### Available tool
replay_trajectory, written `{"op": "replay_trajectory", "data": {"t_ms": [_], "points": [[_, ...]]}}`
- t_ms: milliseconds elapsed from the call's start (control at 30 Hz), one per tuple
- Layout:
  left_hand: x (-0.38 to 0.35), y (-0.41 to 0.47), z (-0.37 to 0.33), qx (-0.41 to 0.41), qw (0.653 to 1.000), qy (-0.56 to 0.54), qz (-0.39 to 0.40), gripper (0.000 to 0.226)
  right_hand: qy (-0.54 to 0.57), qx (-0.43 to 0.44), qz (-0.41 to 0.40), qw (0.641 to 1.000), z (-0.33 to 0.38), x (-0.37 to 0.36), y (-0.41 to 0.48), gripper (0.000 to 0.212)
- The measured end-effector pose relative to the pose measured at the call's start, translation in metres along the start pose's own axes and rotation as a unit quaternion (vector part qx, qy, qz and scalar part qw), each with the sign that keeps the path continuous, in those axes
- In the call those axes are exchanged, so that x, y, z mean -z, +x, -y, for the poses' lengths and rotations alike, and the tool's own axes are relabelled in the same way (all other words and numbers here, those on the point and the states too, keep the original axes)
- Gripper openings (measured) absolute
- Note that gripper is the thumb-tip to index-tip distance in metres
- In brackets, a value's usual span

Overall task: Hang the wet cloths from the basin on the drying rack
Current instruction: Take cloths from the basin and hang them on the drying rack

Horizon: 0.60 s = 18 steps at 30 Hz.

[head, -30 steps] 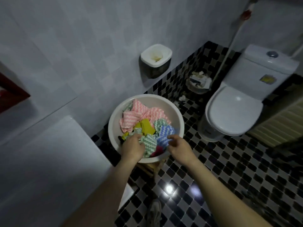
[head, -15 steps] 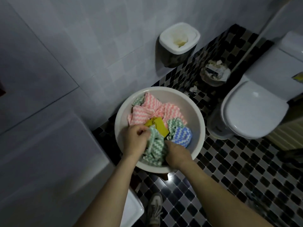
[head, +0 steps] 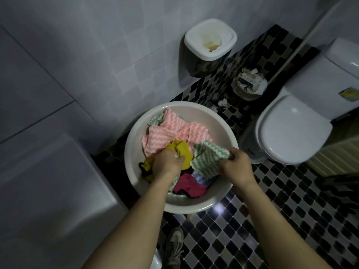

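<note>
- Bathroom corner, dim light: pale glossy wall tiles, and a floor of small black, grey and white checks that shines.
- Round white plastic basin sits raised off the floor, close to the wall, with a white toilet to its right.
- All the cloths are inside the basin in a crumpled heap. The drying rack is not in view.
- Right hand has its fingers curled round one edge of the green cloth, bunching it at the heap's right side.
- Left hand is clenched, knuckles up, pressed onto the yellow cloth. Whether any cloth is pinched inside that fist, I cannot tell.
- Pink cloths lie against the far wall of the basin, and a magenta cloth and a pale blue cloth sit at the near side.
- Green and pink ones show a white zigzag weave that looks ribbed and fleecy. The yellow and magenta ones look plain and smoother.
- My read on handling: soft, limp and heavier than they look while wet, likely to cling together and drip.
- Best hold is two corners along one edge, so the green cloth peels off the heap and opens flat for the rack.
- A square white-lidded bin stands by the wall, with a full waste basket beside the toilet.
</note>
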<state>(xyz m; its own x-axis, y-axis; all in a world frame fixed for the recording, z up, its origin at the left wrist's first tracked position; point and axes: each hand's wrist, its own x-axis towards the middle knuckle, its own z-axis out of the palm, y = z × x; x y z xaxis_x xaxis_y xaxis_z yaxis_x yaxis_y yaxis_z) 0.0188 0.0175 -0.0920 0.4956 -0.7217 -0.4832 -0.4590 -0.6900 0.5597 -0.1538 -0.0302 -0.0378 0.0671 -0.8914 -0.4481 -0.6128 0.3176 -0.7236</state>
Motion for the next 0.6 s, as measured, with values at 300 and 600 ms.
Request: {"op": "replay_trajectory", "data": {"t_ms": [300,600], "points": [[0.09,-0.043,-0.034,-0.034,0.926,-0.366,-0.089,0.032,0.366,-0.056,0.155,0.916,0.029,0.023,-0.025,0.052],[0.132,-0.105,-0.096,-0.071,0.892,-0.442,-0.059,0.024,0.175,0.15,0.179,0.956,0.099,0.051,-0.074,0.019]]}}
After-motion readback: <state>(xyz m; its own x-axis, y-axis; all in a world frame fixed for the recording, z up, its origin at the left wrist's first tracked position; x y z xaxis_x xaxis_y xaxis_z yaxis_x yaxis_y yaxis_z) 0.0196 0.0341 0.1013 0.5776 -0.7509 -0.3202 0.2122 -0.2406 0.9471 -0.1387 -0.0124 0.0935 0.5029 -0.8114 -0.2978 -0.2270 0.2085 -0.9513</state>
